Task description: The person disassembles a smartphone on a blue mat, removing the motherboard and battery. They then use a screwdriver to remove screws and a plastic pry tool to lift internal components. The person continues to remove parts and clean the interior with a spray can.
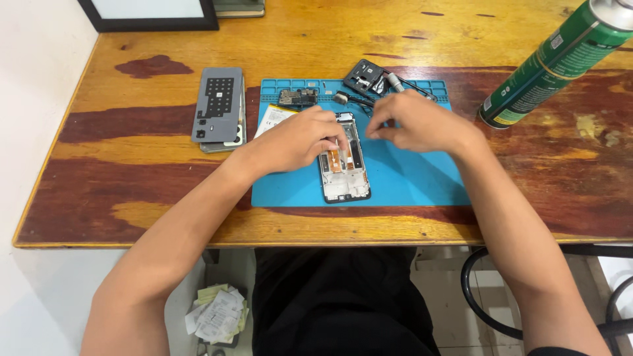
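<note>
Opened phone (343,165) lies on blue mat (409,178) under both hands, left (300,140) and right (415,122) fingers pinching at its top.

Both forearms are bare from the elbow down, with no sleeves reaching into view along most of their length. The left hand (297,140) and the right hand (415,124) wear no gloves, rings, watch or bands that can be seen. At the bottom right edge of the picture, a sliver of dark fabric shows at the right upper arm, seemingly the hem of a short sleeve. Below the table edge, the lap is covered by plain black clothing with soft folds, without visible pattern or print.
</note>
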